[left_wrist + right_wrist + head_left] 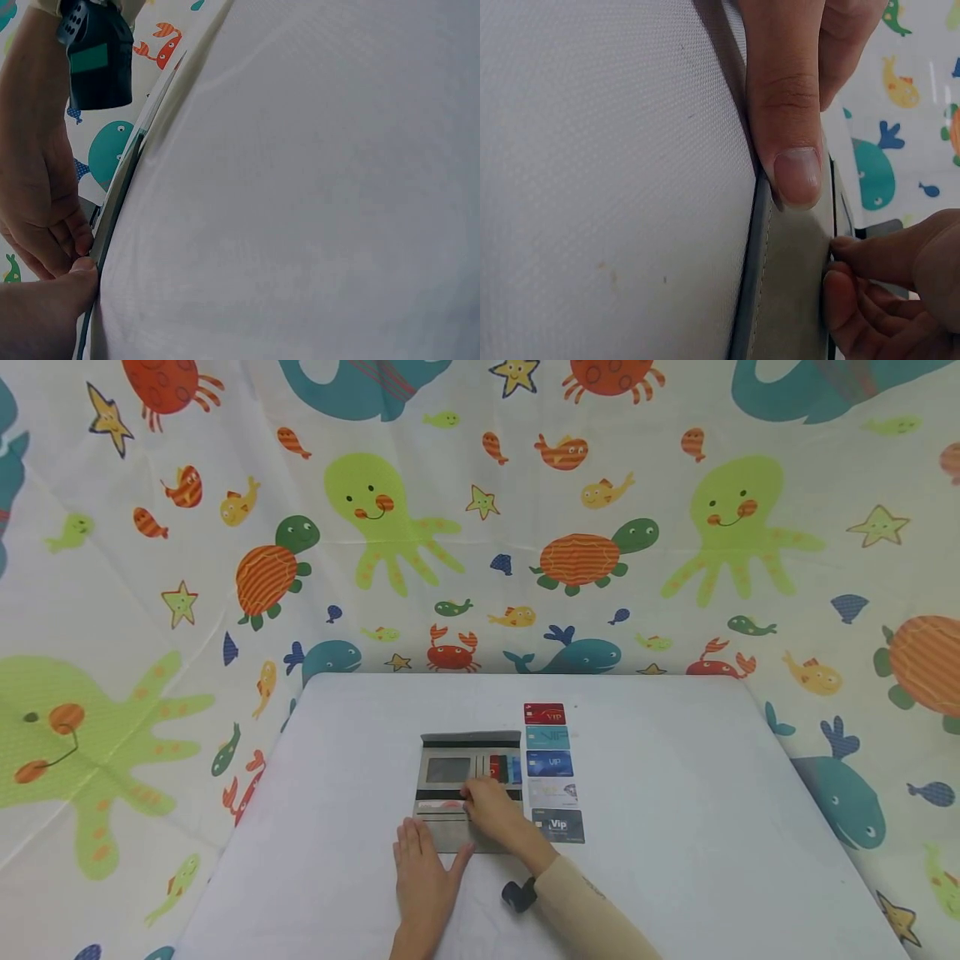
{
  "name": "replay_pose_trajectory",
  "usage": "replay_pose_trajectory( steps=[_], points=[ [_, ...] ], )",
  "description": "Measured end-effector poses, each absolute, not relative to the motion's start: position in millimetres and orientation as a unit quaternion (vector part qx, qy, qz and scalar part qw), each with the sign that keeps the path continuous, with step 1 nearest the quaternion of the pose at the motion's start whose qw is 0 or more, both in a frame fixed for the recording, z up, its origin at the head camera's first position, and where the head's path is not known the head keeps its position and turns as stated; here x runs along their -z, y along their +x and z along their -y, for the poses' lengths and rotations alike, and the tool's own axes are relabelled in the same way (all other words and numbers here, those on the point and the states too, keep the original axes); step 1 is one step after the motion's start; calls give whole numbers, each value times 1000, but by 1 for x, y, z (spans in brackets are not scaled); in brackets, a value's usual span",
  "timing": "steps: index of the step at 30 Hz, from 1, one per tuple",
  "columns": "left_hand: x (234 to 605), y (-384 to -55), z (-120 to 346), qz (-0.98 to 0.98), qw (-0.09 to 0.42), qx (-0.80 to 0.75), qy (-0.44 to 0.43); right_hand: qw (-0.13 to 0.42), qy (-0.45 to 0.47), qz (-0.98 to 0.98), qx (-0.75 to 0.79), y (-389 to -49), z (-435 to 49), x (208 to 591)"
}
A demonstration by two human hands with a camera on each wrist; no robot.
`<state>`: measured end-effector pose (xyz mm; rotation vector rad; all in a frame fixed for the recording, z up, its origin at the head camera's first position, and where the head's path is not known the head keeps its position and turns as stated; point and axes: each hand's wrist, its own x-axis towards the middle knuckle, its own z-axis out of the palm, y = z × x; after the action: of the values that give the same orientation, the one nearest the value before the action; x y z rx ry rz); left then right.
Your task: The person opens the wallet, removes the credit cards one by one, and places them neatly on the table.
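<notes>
A grey wallet (450, 837) lies unfolded on the white table. My left hand (425, 872) rests at its lower left corner, fingers straight and thumb spread onto the bottom edge; the right wrist view shows that thumb (795, 176) pressing the stitched border. Over the middle of the wallet, my right hand (491, 810) has curled fingers and pinches near the right end of a white and pink card (438, 806) in the lower pocket. The fingertips partly hide that end. Red and blue cards (504, 768) sit in the upper right slots, beside a clear window (448, 770).
Right of the wallet a column of cards lies on the table (675, 793): red (544, 714), teal (547, 737), blue (550, 763), white (553, 793) and dark grey (558, 827). A sea-animal cloth (465, 568) hangs behind. A black wrist camera (517, 896) sits by the right sleeve.
</notes>
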<state>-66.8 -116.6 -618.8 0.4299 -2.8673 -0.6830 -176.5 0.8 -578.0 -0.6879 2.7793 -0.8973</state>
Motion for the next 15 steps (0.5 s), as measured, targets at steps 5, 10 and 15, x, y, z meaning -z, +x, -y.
replay_pose_trajectory(
  steps=[5,10,15],
  points=[
    [621,-67,118,960,81,226,141,79,-233,-917,313,-177,1,578],
    [621,-67,119,960,82,230,140,96,-221,-914,326,-180,2,580],
    [622,-67,118,960,87,228,136,97,-221,-909,339,-183,2,584]
  ],
)
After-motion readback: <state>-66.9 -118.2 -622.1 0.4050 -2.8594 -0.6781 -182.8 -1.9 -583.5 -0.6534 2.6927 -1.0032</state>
